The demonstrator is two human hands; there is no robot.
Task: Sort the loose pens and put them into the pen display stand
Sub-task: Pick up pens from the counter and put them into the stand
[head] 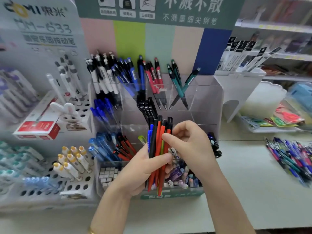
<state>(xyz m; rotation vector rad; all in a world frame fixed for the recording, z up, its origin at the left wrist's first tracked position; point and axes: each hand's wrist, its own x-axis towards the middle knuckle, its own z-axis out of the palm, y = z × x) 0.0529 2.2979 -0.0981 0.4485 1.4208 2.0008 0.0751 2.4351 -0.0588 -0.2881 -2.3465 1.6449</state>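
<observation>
Gripping a pen bundle [158,149], left hand [140,173], right hand [189,146] fingers pinching one, lower tips hidden, loose pens [292,157] blurred.

I see a clear, glossy plastic pen stand [204,98] with see-through walls. The pens in my left hand [143,168] look like matt plastic, the orange pens [158,142] smooth and dull. The blue pens [99,149] have shiny translucent caps. The desk [244,183] looks smooth, pale and matt. The red box [36,129] looks like glossy card.
</observation>
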